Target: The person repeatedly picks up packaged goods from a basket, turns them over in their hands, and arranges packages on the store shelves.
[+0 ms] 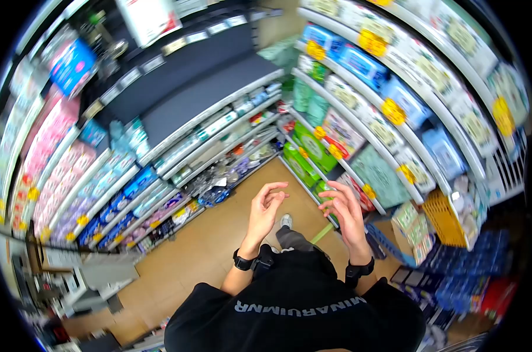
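Note:
Both of my hands are raised in front of my body above the tan floor (219, 234), apart from each other. My left hand (266, 210) has its fingers curved and apart, with nothing in it. Facing it, my right hand (345, 212) is also empty, its fingers bent and spread. Neither one touches the shelves. Nearest to my right hand in the picture are the red packs (355, 190) and a pale green pack (378, 176) on the lower right shelves. A black band sits on each wrist.
Shelves of packaged goods (110, 170) line the left, meeting the right-hand shelves (389, 111) at a corner. A dark upper shelf (201, 97) shows bare surface. At the right are a yellow basket (444, 218) and stacked blue packs (471, 264); a grey counter (99, 284) stands lower left.

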Available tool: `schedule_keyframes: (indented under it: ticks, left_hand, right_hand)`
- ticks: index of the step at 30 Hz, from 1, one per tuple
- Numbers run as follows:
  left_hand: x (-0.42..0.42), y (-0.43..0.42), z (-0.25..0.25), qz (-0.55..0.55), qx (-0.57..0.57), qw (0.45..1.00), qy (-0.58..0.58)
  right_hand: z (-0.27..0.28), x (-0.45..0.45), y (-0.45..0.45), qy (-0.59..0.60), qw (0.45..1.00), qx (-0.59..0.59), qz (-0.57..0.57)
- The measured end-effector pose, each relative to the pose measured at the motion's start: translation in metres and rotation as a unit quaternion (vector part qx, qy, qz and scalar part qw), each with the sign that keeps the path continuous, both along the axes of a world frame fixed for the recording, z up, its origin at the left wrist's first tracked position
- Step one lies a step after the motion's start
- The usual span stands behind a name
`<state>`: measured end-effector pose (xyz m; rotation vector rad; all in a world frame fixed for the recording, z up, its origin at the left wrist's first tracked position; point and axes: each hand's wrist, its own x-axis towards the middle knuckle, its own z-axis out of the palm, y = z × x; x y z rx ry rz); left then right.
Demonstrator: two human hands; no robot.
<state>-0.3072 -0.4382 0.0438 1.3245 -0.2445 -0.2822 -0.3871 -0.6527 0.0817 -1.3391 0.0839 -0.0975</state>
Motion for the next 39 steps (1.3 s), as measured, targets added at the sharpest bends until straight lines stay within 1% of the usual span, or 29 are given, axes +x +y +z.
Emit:
schedule_keyframes:
  ticks: [3, 6, 13, 19, 21, 24, 27, 29, 31, 32, 33, 35, 36, 39]
  left_hand:
    - [-0.010, -0.034, 0.007, -0.066, 0.013, 0.998, -0.004]
    - [-0.022, -0.071, 0.015, -0.109, 0.023, 0.994, -0.009]
    - [-0.049, -0.169, 0.014, -0.255, 0.039, 0.966, -0.007]
    - [-0.077, -0.275, 0.016, -0.352, 0.051, 0.934, -0.020]
    - [-0.089, -0.316, 0.016, -0.373, 0.014, 0.927, -0.040]
    - [-0.106, -0.375, 0.018, -0.416, 0.021, 0.908, -0.041]
    - [-0.124, -0.433, 0.016, -0.446, 0.017, 0.894, -0.048]
    - [-0.135, -0.469, 0.019, -0.454, 0.014, 0.890, -0.040]
    - [-0.143, -0.505, 0.027, -0.468, 0.032, 0.879, -0.087]
    - [-0.149, -0.520, 0.034, -0.474, 0.058, 0.877, -0.061]
    - [-0.152, -0.537, 0.032, -0.477, 0.059, 0.875, -0.061]
    - [-0.162, -0.571, 0.028, -0.466, 0.008, 0.875, -0.129]
    - [-0.166, -0.586, 0.032, -0.477, 0.003, 0.871, -0.114]
    - [-0.180, -0.623, 0.053, -0.467, 0.025, 0.871, -0.154]
  right_hand:
    - [0.007, -0.033, -0.021, -0.012, 0.998, -0.005, -0.068]
    - [0.010, -0.059, -0.043, -0.021, 0.993, -0.006, -0.118]
    - [0.010, -0.115, -0.106, -0.046, 0.970, -0.033, -0.237]
    - [0.013, -0.162, -0.184, -0.040, 0.945, -0.010, -0.325]
    - [0.007, -0.178, -0.220, -0.051, 0.939, -0.046, -0.336]
    - [0.006, -0.202, -0.273, -0.046, 0.927, -0.051, -0.369]
    - [0.007, -0.222, -0.324, -0.032, 0.909, -0.067, -0.410]
    - [0.002, -0.236, -0.359, -0.060, 0.893, -0.098, -0.435]
    - [0.000, -0.250, -0.390, -0.059, 0.888, -0.094, -0.446]
    - [-0.002, -0.257, -0.405, -0.056, 0.881, -0.112, -0.456]
    - [-0.004, -0.262, -0.420, -0.054, 0.873, -0.130, -0.466]
    - [-0.005, -0.272, -0.448, -0.050, 0.869, -0.123, -0.476]
    - [-0.004, -0.275, -0.461, -0.046, 0.860, -0.122, -0.494]
    - [-0.002, -0.284, -0.493, -0.024, 0.841, -0.113, -0.529]
